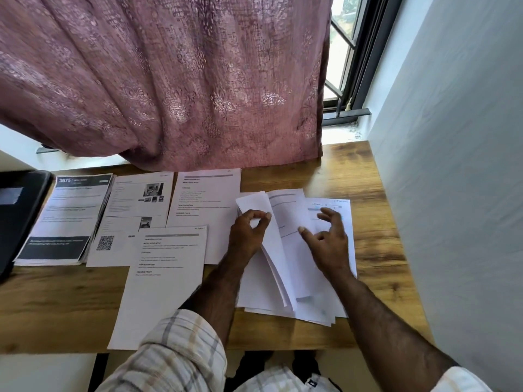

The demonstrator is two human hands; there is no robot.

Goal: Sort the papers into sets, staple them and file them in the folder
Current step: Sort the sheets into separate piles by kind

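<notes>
Your desk (368, 176) is a warm wood-grain top, knots and streaks showing, and it's pretty much covered in flat white printed paper. On the right sits the loose stack (311, 295), sheets fanned out and slightly skewed, edges not lined up. Your left hand (249, 232) has its fingers and thumb curled round the upper edge of a few sheets (271, 250), which it lifts so they curve up off the stack. Your right hand (328, 239) lies over the page underneath, fingers spread and loosely bent; I can't tell if the tips actually touch the paper, and it grips nothing.

Left of that, the sorted stuff is laid out in a row along the back edge: a thicker set (65, 219) with a dark header reading 3675 and a black band near the bottom, then a sheet with small photos and a QR code (133, 210), then a plain text page (203, 199). Another text page (161, 284) lies closer to you, overlapping those two. At the far left edge there's a black folder (19, 210), smooth with rounded corners.

Behind it all hangs a mauve curtain (169, 80), textured weave with a shiny floral pattern, its hem resting on the desk.
</notes>
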